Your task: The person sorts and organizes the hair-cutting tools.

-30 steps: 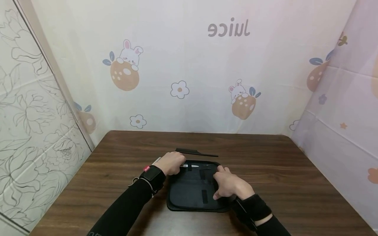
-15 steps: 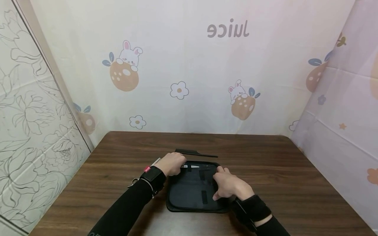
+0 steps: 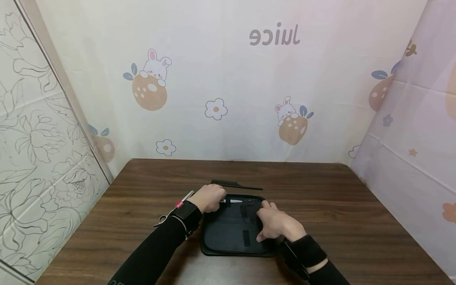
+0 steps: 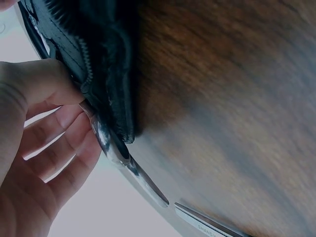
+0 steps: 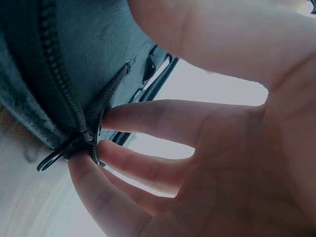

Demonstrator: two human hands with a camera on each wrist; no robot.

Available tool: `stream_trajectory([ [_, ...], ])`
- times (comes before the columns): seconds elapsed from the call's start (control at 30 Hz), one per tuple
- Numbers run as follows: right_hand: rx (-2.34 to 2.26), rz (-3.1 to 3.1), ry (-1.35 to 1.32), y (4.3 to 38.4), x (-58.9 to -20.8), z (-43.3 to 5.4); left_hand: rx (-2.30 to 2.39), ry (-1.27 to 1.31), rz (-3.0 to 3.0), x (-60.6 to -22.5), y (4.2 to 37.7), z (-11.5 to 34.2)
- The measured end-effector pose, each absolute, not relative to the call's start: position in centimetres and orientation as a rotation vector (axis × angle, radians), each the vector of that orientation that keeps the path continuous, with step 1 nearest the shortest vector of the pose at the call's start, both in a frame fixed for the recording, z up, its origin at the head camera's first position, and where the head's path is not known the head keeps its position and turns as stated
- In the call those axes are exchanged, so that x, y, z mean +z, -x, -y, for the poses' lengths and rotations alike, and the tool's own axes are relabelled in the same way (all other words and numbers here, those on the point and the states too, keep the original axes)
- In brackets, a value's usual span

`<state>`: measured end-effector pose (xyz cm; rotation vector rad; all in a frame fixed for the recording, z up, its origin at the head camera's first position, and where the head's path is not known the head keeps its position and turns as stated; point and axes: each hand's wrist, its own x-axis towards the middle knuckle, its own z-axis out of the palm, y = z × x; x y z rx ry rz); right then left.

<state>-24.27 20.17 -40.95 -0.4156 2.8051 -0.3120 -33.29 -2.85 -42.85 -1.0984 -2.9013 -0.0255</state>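
Note:
An unzipped black case [image 3: 229, 229] lies flat on the table, small dark bands across its inner panel. At its far left corner, my left hand [image 3: 210, 198] pinches the handle of silver scissors [image 4: 111, 148] between thumb and fingers. Their pointed blade [image 3: 236, 201] passes under one band, pointing right. Spread across the case's right side, my right hand [image 3: 279, 221] steadies it, thumb on the near part. In the right wrist view its extended fingers [image 5: 153, 118] touch the edge by the zipper [image 5: 61, 74] and its dark pull loop [image 5: 53, 154].
A second pair of scissors [image 3: 162, 219] with a red tag [image 3: 179, 204] lies left of the case, partly behind my left wrist. A black comb [image 3: 231, 183] rests beyond the case. Patterned curtains [image 3: 228, 79] hang behind the wooden table [image 3: 356, 221].
My left hand has shifted slightly right, and the scissors' blade reaches a little farther through the band. More of the tagged scissors shows. The right hand stays in place.

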Motion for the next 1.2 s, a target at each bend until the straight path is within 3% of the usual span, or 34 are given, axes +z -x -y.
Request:
stream_trajectory([
  [1.2,-0.318,-2.803,0.410,24.31,-41.11,-20.17,-0.103,1.113,2.879,-42.96,33.17,2.82],
])
